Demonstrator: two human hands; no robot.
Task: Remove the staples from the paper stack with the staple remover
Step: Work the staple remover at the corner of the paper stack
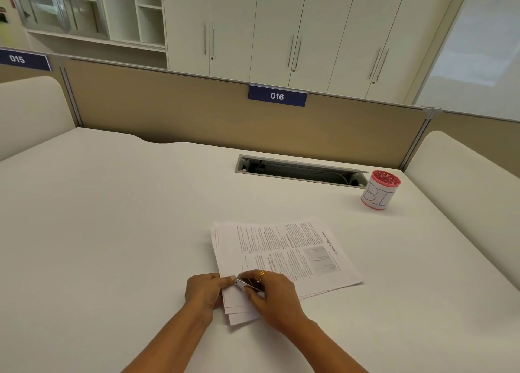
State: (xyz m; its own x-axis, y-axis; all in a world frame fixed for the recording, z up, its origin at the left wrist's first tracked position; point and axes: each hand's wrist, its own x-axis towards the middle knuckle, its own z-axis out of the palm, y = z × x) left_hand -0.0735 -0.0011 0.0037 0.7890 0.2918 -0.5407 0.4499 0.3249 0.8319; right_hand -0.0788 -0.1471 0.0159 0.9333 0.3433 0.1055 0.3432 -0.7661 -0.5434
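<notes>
While both hands met at the near left corner of a paper stack (287, 257), the stack lay flat on a white desk (112, 232), a little right of centre and close to the person. Its sheets were slightly fanned, and its long axis ran left to right across the desk; the printed heading ran along the right edge, so the top of the page pointed right. The left hand (204, 291) had its fingers curled and pinched the stack's left edge near that corner. The right hand (274, 296), wearing a gold ring (262, 274), gripped a small silver staple remover (247, 285) between thumb and fingers. The tool lay low over the paper with its long axis slanting from lower right to upper left, its working tip pointing left toward the left hand's fingertips and just beside them. Whether the tip had caught a staple was too small to tell. Well apart, toward the far right of the desk, stood a red and white cup (380, 194) with hand-drawn letters, just beside an open cable slot (301, 171). Behind the desk rose a tan partition (197, 113) bearing a blue label reading 016 (277, 96), with pale cabinets (281, 29) beyond it.
</notes>
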